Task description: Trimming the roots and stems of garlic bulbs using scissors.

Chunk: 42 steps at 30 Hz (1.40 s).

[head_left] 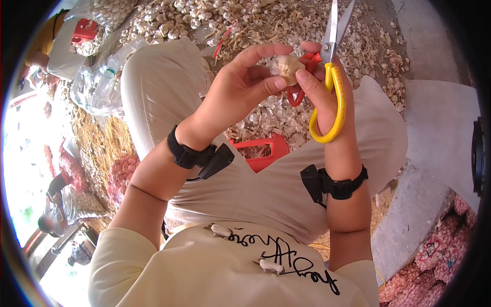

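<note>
Between my two hands, above my lap, is a pale garlic bulb. My left hand pinches it from the left with thumb and forefinger. From the right, the thumb of my right hand presses against the bulb. That same hand also carries a pair of scissors, one handle loop yellow and the other red, hooked around the hand. The blades point up and away and stand slightly apart. Some fingers of my right hand are hidden behind the scissors and the bulb.
Loose garlic bulbs and dry skins cover the ground ahead. A red plastic handle-like piece lies between my legs. Clear plastic bags are at left, pink net sacks at lower right beside a concrete ledge. Other people are at far left.
</note>
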Motion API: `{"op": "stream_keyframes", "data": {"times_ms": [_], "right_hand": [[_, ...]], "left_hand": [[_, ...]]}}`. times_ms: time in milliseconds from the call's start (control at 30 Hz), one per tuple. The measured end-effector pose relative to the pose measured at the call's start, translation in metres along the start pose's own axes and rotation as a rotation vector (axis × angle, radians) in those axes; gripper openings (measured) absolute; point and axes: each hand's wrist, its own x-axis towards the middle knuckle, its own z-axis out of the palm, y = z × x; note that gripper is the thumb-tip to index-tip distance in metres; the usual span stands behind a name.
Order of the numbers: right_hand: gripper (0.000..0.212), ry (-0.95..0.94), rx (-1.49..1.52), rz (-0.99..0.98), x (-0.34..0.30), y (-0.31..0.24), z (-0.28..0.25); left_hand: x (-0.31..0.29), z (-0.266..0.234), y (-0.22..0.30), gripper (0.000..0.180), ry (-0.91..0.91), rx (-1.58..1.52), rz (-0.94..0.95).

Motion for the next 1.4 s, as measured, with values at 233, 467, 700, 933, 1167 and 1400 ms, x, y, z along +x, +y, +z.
{"op": "stream_keyframes", "data": {"times_ms": [233,467,700,933,1167,1400], "right_hand": [[0.044,0.040,-0.048,-0.141,0.000,0.004,0.003],[0.046,0.063,-0.086,-0.182,-0.001,0.006,0.004],[0.050,0.084,-0.217,-0.278,-0.002,0.008,0.008],[0.049,0.133,-0.391,-0.390,0.000,0.019,0.005],[0.049,0.149,-0.461,-0.385,-0.001,0.020,0.005],[0.051,0.082,-0.286,-0.269,-0.003,0.013,0.008]], "left_hand": [[0.002,-0.006,-0.008,0.032,0.246,0.294,0.289],[0.001,-0.003,0.003,0.011,0.259,0.575,0.364],[0.000,-0.003,0.002,0.012,0.292,0.647,0.374],[0.001,-0.001,0.001,0.011,0.307,0.654,0.345],[0.002,-0.002,-0.001,0.009,0.263,0.690,0.351],[0.001,-0.001,0.000,0.008,0.230,0.588,0.331]]}}
